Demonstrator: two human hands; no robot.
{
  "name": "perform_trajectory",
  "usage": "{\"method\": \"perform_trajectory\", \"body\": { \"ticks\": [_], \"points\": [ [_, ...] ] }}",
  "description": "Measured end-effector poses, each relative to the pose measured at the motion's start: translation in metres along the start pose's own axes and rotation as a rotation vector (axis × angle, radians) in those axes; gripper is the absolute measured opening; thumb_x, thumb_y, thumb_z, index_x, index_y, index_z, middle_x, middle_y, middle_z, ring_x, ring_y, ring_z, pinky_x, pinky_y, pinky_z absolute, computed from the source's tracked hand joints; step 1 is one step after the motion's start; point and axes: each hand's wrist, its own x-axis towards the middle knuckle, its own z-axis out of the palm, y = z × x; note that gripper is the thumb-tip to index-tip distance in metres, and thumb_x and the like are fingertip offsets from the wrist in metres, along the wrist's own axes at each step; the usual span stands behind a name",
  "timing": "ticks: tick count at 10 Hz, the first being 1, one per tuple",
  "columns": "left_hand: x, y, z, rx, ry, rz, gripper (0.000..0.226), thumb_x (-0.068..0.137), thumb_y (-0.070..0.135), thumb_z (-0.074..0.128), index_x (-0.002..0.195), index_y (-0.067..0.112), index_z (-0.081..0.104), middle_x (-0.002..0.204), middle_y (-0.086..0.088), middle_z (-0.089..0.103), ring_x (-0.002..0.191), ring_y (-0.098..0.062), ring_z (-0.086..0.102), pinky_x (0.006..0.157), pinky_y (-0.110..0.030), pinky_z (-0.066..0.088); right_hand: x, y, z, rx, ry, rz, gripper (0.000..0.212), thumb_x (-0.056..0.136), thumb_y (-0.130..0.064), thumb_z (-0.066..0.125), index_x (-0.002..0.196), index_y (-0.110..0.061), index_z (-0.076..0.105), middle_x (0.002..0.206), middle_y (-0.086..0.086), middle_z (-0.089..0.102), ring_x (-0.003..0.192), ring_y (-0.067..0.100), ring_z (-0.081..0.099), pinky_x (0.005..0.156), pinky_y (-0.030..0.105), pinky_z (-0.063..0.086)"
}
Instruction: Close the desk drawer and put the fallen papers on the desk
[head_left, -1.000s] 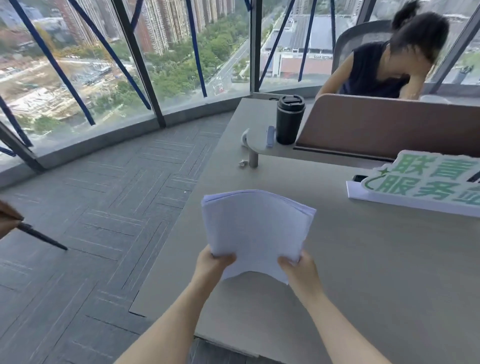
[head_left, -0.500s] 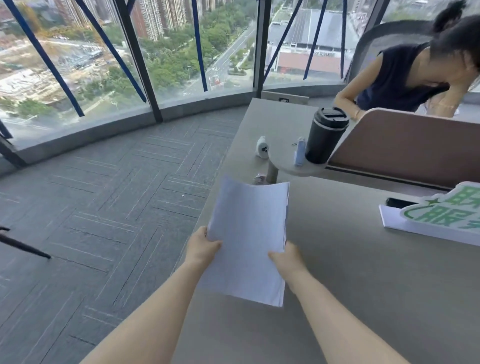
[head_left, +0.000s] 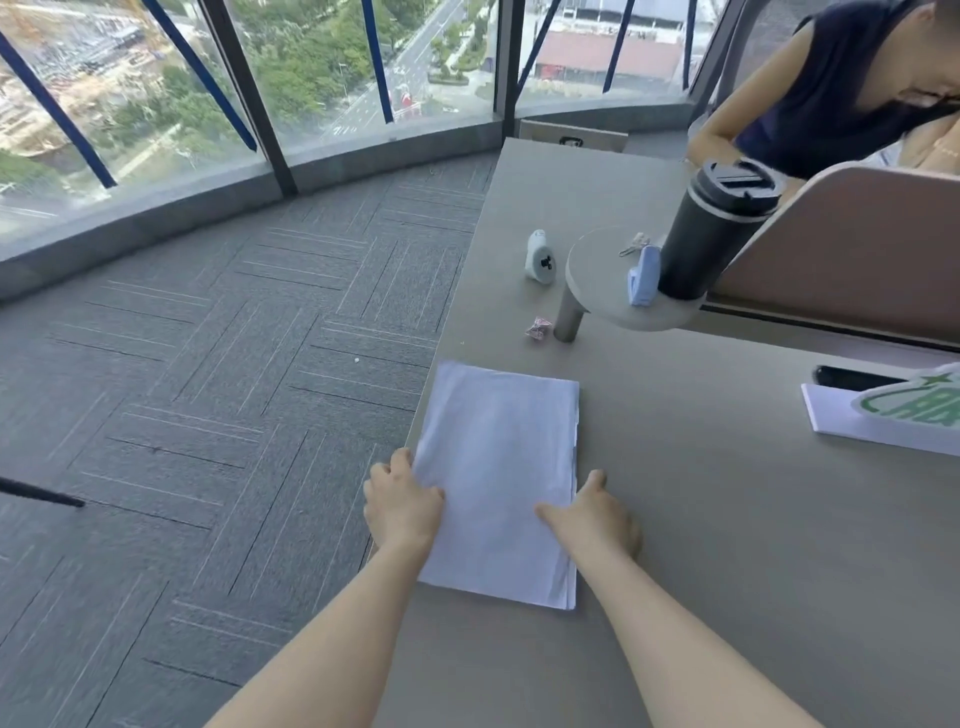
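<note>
A stack of white papers (head_left: 498, 467) lies flat on the grey desk (head_left: 727, 519), close to its left edge. My left hand (head_left: 402, 501) holds the stack's left side, thumb on top and fingers curled at the edge. My right hand (head_left: 592, 512) grips the right side, thumb resting on the top sheet. No drawer is in view.
A black tumbler (head_left: 717, 228) and a blue clip (head_left: 644, 275) stand on a small round raised shelf (head_left: 597, 291). A white gadget (head_left: 540, 257) and a candy wrapper (head_left: 537, 327) lie nearby. A green-and-white sign (head_left: 893, 415) sits right. A person (head_left: 831, 88) sits behind the brown divider (head_left: 857, 249).
The papers went from held up in the air to lying flat on the desk, both hands coming down with them. The view dropped lower and closer.
</note>
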Motion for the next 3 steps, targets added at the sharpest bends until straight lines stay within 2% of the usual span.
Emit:
{"method": "perform_trajectory", "body": {
  "ticks": [1,2,3],
  "points": [
    [-0.008,-0.001,-0.005,0.06,0.007,0.034,0.064,0.079,0.028,0.065,0.137,0.018,0.039,0.13,-0.015,0.046,0.12,-0.035,0.042,0.096,-0.045,0.04,-0.007,0.012,-0.003,0.124,-0.011,0.039,0.052,0.08,-0.059,0.054,0.101,-0.015,0.037,0.08,0.001,0.057,0.072,0.026,0.054,0.061,0.032,0.038],
    [-0.028,-0.004,-0.013,-0.005,0.07,0.112,0.051,0.084,0.027,0.062,0.132,0.018,0.047,0.125,-0.011,0.05,0.116,-0.031,0.044,0.091,-0.042,0.042,-0.021,0.038,-0.006,0.44,-0.06,0.011,0.033,0.087,-0.044,0.051,0.092,-0.012,0.047,0.074,0.002,0.058,0.061,0.023,0.051,0.057,0.032,0.038],
    [-0.08,-0.025,-0.014,-0.172,-0.008,0.236,0.035,0.083,0.018,0.061,0.107,0.043,0.058,0.108,0.005,0.057,0.109,-0.019,0.052,0.084,-0.033,0.044,-0.057,0.079,-0.016,0.684,-0.196,-0.051,0.019,0.089,-0.024,0.056,0.08,-0.008,0.057,0.065,0.002,0.059,0.05,0.019,0.046,0.051,0.027,0.037]
  ]
}}
